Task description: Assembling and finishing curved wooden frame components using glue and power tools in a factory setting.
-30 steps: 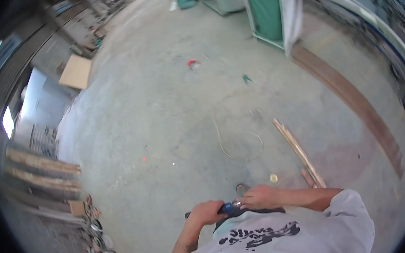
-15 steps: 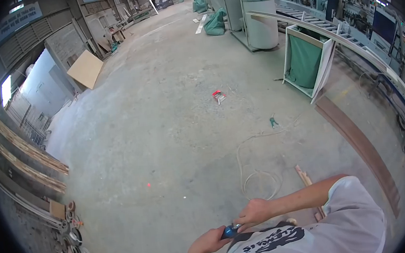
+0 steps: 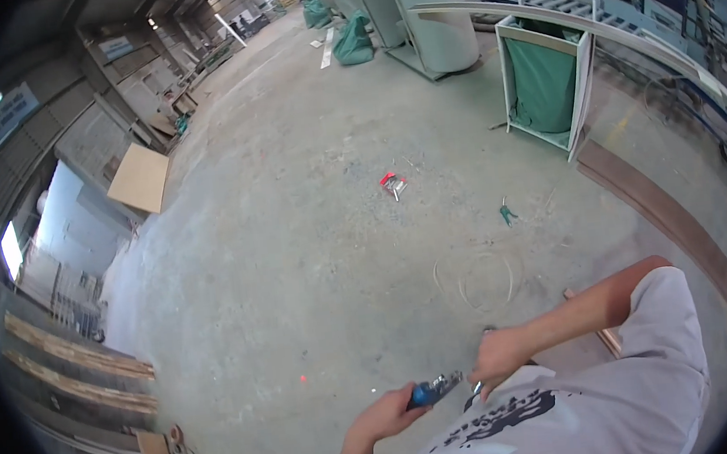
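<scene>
In front of my shirt, my left hand (image 3: 383, 413) is wrapped round a blue hand-held tool (image 3: 421, 395) with a shiny metal end (image 3: 445, 384) pointing right. Just right of that end, a small gap away, my right hand (image 3: 500, 357) is closed with its fingers curled downward. Bits of a metal piece (image 3: 477, 388) show below its fingers; most of it is covered, so its kind is unclear. A pale looped hose (image 3: 511, 278) lies on the floor beyond my right hand.
Farther off on the concrete floor (image 3: 297, 260) are a red-topped packet (image 3: 393, 184) and a green-handled tool (image 3: 506, 211). A white-framed bin with a green liner (image 3: 547, 87) and long brown boards (image 3: 655, 208) stand and lie right. Wooden strips (image 3: 78, 351) are at left.
My right hand has come off the blue tool's metal end and moved right, uncovering it. My left hand still grips the tool. The whole view has turned somewhat.
</scene>
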{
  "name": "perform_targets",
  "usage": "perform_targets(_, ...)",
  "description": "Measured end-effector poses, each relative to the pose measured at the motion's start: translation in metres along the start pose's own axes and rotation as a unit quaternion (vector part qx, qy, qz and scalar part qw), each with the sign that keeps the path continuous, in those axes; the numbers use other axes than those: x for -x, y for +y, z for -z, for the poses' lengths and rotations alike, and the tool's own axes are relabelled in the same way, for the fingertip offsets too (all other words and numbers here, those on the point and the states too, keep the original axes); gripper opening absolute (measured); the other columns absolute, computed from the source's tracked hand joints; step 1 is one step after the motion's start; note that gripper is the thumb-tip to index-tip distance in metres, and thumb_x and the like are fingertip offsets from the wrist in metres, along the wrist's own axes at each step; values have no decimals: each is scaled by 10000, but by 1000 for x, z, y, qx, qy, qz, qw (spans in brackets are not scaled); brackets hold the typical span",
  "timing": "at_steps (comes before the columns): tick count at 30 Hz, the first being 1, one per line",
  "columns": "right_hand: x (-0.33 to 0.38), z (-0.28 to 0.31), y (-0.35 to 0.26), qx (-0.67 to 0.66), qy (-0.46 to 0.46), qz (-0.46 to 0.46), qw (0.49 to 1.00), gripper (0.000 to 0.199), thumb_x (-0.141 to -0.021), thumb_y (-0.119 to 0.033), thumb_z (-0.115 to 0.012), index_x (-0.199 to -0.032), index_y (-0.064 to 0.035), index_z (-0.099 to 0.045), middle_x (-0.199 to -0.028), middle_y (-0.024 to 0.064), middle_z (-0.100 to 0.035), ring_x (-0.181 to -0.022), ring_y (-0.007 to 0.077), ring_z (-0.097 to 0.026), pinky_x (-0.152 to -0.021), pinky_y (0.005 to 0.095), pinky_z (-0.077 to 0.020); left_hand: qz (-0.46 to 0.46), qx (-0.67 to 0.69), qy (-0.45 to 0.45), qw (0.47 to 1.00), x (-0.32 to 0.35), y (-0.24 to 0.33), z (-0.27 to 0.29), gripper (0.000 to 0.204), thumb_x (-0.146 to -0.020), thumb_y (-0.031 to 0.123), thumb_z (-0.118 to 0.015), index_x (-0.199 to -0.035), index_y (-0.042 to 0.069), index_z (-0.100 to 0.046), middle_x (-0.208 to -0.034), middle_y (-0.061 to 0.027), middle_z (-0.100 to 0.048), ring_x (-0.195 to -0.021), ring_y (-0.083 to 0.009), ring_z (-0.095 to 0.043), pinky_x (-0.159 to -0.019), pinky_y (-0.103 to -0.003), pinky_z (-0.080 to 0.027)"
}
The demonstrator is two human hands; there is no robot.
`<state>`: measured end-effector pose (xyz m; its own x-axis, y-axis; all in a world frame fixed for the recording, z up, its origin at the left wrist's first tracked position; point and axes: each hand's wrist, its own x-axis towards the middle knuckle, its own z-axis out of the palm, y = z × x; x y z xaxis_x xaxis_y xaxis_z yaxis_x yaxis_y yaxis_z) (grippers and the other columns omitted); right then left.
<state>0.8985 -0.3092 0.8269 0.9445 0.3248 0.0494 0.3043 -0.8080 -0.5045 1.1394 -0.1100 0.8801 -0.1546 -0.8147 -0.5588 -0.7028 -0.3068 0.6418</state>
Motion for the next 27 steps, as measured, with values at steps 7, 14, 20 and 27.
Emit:
perform_targets(7, 73, -80, 212, -114, 107, -514, 843, 581, -917, -669, -597, -1148, -153, -730, -1054, 195, -739, -982, 413, -702, -852, 533, -544, 47, 120, 228, 965, -144, -174, 15, 285, -896, 236, -762, -1074, 32, -671, -822, -98, -680, -767, -189, -624, -737, -372, -526)
perform_targets(14, 250, -279, 193, -250, 222, -851, 405, 672, -935, -632, -593, -1050, 15, -734, -1115, 283, -712, -1069, 437, -681, -924, 490, -534, 373, 202, 396, 815, -136, -290, -65, 290, -765, 209, -858, -900, -6, -718, -792, -75, -728, -708, -167, -673, -695, -399, -550)
perform_targets(20, 222, -286, 35, -235, 209, -911, 265, 735, -928, -682, -582, -817, 37, -693, -889, 309, -698, -902, 472, -686, -814, 504, -538, 428, 99, 120, 890, -146, -375, -63, 315, -738, 245, -857, -908, 13, -728, -816, -75, -740, -722, -193, -691, -687, -422, -552)
perform_targets(27, 49, -192, -74, -476, 223, -838, 150, 429, -1076, -440, -489, -976, -68, -679, -772, 98, -696, -720, 205, -680, -721, 416, -547, 127, -62, -17, 990, -309, -503, -15, 233, -941, 282, -633, -881, 60, -671, -824, -120, -696, -830, -292, -693, -756, -484, -536)
